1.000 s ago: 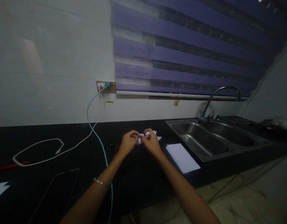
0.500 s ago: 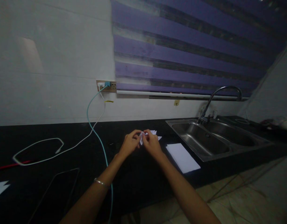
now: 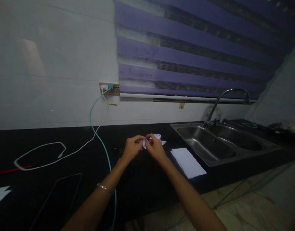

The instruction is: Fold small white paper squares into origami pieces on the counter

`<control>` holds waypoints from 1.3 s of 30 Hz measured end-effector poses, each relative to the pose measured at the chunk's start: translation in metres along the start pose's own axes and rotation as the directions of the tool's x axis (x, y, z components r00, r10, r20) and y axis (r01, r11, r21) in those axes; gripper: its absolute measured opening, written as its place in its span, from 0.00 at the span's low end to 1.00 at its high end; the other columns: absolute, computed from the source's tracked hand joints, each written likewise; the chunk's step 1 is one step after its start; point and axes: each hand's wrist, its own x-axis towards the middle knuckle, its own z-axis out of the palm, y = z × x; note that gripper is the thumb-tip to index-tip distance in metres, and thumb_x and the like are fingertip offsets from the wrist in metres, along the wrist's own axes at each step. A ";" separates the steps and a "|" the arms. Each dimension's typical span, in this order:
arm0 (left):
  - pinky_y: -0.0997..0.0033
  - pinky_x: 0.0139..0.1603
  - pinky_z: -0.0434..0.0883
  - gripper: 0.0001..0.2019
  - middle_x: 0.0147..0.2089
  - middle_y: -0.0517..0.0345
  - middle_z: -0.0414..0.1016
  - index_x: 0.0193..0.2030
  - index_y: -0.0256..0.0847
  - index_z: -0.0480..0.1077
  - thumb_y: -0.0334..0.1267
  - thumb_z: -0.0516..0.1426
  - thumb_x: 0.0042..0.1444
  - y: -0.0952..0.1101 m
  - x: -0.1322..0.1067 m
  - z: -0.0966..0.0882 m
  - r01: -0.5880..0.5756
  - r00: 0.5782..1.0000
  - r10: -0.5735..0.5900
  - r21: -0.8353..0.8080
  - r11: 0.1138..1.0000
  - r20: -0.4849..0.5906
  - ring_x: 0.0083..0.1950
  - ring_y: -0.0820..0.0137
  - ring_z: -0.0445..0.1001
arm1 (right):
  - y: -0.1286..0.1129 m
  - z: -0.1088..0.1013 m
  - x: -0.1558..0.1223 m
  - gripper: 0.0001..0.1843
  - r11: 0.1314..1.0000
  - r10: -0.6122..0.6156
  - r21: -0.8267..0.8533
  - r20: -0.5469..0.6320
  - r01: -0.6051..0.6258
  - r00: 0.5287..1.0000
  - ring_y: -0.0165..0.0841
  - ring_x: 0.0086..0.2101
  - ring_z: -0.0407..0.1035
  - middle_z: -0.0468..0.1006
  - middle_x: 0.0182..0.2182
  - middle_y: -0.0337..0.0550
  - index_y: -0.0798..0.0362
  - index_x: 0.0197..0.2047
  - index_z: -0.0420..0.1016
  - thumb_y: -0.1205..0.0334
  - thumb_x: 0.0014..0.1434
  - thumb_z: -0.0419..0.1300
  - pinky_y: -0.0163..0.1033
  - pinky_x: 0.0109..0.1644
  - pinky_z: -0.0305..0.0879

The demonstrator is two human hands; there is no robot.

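Both my hands meet over the black countertop (image 3: 142, 179), pinching a small folded piece of white paper (image 3: 159, 138). My left hand (image 3: 131, 149), with a thin bracelet on its wrist, has its fingers curled onto the paper's left part. My right hand (image 3: 155, 148) grips the paper from the right, fingers closed on it. Most of the folded paper is hidden behind my fingers; only a few white points stick out to the right.
A flat stack of white paper (image 3: 187, 162) lies right of my hands, beside a steel sink (image 3: 217, 142) with a curved tap (image 3: 230, 96). A teal cable (image 3: 101, 141) and a white cable (image 3: 41, 157) run from a wall socket (image 3: 109, 88). A dark tablet (image 3: 57, 199) lies front left.
My fingers have shifted slightly on the folded paper; both hands stay in the same place over the counter.
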 end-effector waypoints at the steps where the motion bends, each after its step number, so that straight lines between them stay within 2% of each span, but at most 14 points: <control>1: 0.77 0.24 0.68 0.12 0.25 0.59 0.74 0.41 0.37 0.75 0.39 0.55 0.55 0.000 0.000 0.000 -0.006 1.000 0.006 -0.025 1.000 0.011 0.22 0.73 0.71 | -0.001 -0.001 0.000 0.10 0.999 -0.027 0.018 0.001 0.027 1.000 0.32 0.26 0.69 0.75 0.25 0.40 0.52 0.43 0.72 0.59 0.61 0.52 0.33 0.30 0.61; 4: 0.78 0.23 0.66 0.18 0.26 0.61 0.73 0.49 0.39 0.69 0.46 0.57 0.55 0.003 0.004 -0.001 0.013 0.999 -0.006 -0.188 0.982 0.036 0.21 0.75 0.70 | -0.005 -0.005 0.000 0.12 0.996 -0.085 0.030 -0.052 0.086 0.995 0.32 0.30 0.70 0.77 0.29 0.41 0.52 0.43 0.73 0.62 0.61 0.51 0.34 0.35 0.63; 7: 0.81 0.16 0.58 0.25 0.25 0.64 0.71 0.52 0.41 0.61 0.57 0.52 0.56 0.003 0.010 -0.001 0.222 0.975 -0.204 -0.350 0.910 0.087 0.17 0.76 0.69 | -0.007 -0.006 -0.001 0.13 0.995 -0.094 0.036 -0.090 0.098 0.991 0.34 0.35 0.72 0.78 0.35 0.44 0.52 0.44 0.73 0.64 0.62 0.50 0.35 0.40 0.65; 8: 0.81 0.14 0.55 0.27 0.23 0.65 0.70 0.50 0.41 0.61 0.62 0.48 0.56 0.002 0.012 -0.001 0.332 0.943 -0.306 -0.374 0.866 0.129 0.15 0.75 0.68 | -0.007 -0.006 -0.001 0.13 0.994 -0.099 0.039 -0.085 0.103 0.991 0.35 0.37 0.72 0.78 0.37 0.45 0.52 0.44 0.73 0.64 0.62 0.50 0.36 0.41 0.65; 9: 0.81 0.13 0.54 0.29 0.22 0.64 0.70 0.48 0.40 0.61 0.65 0.45 0.55 0.000 0.013 0.000 0.442 0.896 -0.382 -0.364 0.820 0.227 0.14 0.74 0.68 | -0.007 -0.006 -0.001 0.13 0.993 -0.107 0.040 -0.074 0.110 0.992 0.35 0.39 0.72 0.78 0.38 0.45 0.52 0.45 0.73 0.64 0.62 0.50 0.37 0.43 0.65; 10: 0.81 0.12 0.52 0.31 0.20 0.63 0.69 0.46 0.39 0.62 0.67 0.44 0.54 -0.002 0.014 0.000 0.517 0.847 -0.418 -0.326 0.792 0.327 0.14 0.73 0.68 | -0.006 -0.005 -0.002 0.13 0.992 -0.116 0.037 -0.061 0.118 0.991 0.36 0.39 0.72 0.78 0.39 0.46 0.52 0.45 0.73 0.65 0.62 0.50 0.37 0.44 0.65; 12: 0.82 0.12 0.51 0.33 0.20 0.61 0.70 0.43 0.38 0.65 0.69 0.44 0.53 -0.006 0.014 0.000 0.562 0.792 -0.416 -0.268 0.782 0.448 0.14 0.74 0.69 | -0.004 -0.004 -0.002 0.13 0.991 -0.135 0.019 -0.037 0.136 0.990 0.36 0.39 0.72 0.78 0.39 0.46 0.52 0.45 0.73 0.66 0.61 0.50 0.38 0.45 0.64; 14: 0.83 0.12 0.50 0.31 0.22 0.59 0.71 0.42 0.37 0.66 0.67 0.48 0.53 -0.008 0.013 0.000 0.524 0.797 -0.358 -0.262 0.811 0.486 0.15 0.74 0.70 | -0.001 -0.004 -0.002 0.13 0.989 -0.146 -0.013 -0.014 0.146 0.989 0.36 0.38 0.71 0.77 0.37 0.46 0.51 0.46 0.72 0.67 0.60 0.51 0.38 0.45 0.64; 18: 0.83 0.12 0.50 0.26 0.26 0.57 0.73 0.42 0.36 0.66 0.60 0.56 0.52 -0.007 0.010 -0.002 0.391 0.853 -0.215 -0.310 0.866 0.476 0.17 0.76 0.71 | 0.003 -0.006 -0.001 0.16 0.990 -0.142 -0.006 -0.024 0.142 0.990 0.36 0.37 0.71 0.77 0.38 0.46 0.52 0.51 0.67 0.68 0.58 0.53 0.38 0.43 0.65; 23: 0.83 0.12 0.49 0.23 0.21 0.60 0.70 0.39 0.34 0.67 0.57 0.56 0.55 0.000 0.011 -0.006 0.330 0.886 -0.206 -0.251 0.910 0.416 0.14 0.79 0.65 | 0.003 -0.005 0.001 0.11 0.984 -0.172 0.034 -0.070 0.174 0.983 0.36 0.41 0.70 0.76 0.40 0.47 0.53 0.44 0.72 0.67 0.59 0.52 0.40 0.48 0.64; 27: 0.82 0.13 0.53 0.21 0.19 0.63 0.69 0.37 0.35 0.67 0.56 0.55 0.56 -0.001 0.012 -0.008 0.268 0.905 -0.180 -0.187 0.945 0.384 0.13 0.80 0.63 | 0.008 -0.004 0.005 0.12 0.973 -0.145 0.170 -0.063 0.154 0.987 0.36 0.43 0.69 0.76 0.41 0.46 0.53 0.42 0.73 0.69 0.56 0.52 0.40 0.49 0.64; 30: 0.81 0.16 0.56 0.21 0.19 0.63 0.69 0.36 0.35 0.68 0.55 0.56 0.56 -0.004 0.011 -0.008 0.194 0.921 -0.119 -0.174 0.965 0.372 0.15 0.79 0.64 | 0.014 -0.004 0.009 0.13 0.947 -0.066 0.316 -0.007 0.064 0.998 0.34 0.42 0.70 0.76 0.40 0.44 0.53 0.41 0.73 0.70 0.55 0.51 0.38 0.47 0.66; 34: 0.79 0.19 0.60 0.20 0.20 0.61 0.69 0.32 0.35 0.69 0.54 0.56 0.55 -0.004 0.009 -0.010 0.149 0.916 -0.079 -0.150 0.977 0.394 0.17 0.77 0.67 | 0.022 -0.004 0.012 0.09 0.924 -0.001 0.381 0.089 -0.033 0.996 0.33 0.37 0.71 0.77 0.35 0.42 0.54 0.38 0.75 0.62 0.56 0.55 0.37 0.41 0.67; 39: 0.79 0.20 0.61 0.20 0.20 0.61 0.69 0.30 0.35 0.68 0.54 0.57 0.55 -0.002 0.006 -0.015 0.185 0.863 -0.118 -0.088 0.979 0.492 0.18 0.76 0.67 | 0.030 -0.001 0.014 0.07 0.929 -0.034 0.369 0.102 -0.006 0.994 0.33 0.32 0.71 0.78 0.30 0.43 0.56 0.33 0.77 0.61 0.52 0.62 0.37 0.38 0.66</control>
